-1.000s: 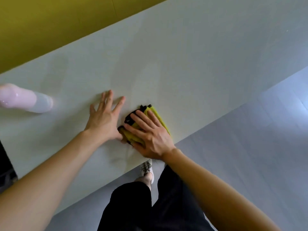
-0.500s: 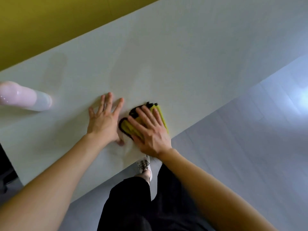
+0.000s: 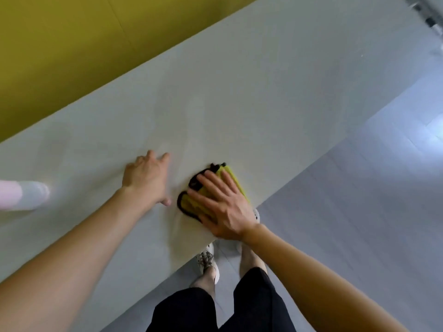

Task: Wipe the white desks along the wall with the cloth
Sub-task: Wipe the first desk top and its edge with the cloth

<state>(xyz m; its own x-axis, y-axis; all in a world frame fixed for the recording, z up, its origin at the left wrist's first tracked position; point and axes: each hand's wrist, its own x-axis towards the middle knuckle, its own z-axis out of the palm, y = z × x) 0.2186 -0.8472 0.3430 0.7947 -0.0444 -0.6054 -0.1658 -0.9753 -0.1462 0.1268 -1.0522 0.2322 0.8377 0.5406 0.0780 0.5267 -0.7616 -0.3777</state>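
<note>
A long white desk (image 3: 239, 97) runs along a yellow wall (image 3: 72, 44). A folded yellow cloth with dark edging (image 3: 191, 202) lies near the desk's front edge. My right hand (image 3: 223, 207) presses flat on the cloth with straight, spread fingers and hides most of it. My left hand (image 3: 146, 178) rests palm-down on the bare desktop just left of the cloth, with the thumb pointing toward it.
A pink and white bottle (image 3: 21, 195) lies on the desk at the far left. The grey floor (image 3: 347, 212) stretches to the right, with my legs and shoes (image 3: 208, 262) below the desk's front edge.
My right hand has slid the cloth rightward along the desk's front edge. My left hand has followed, its fingers now less spread. The view has shifted right, so the bottle sits nearer the left border.
</note>
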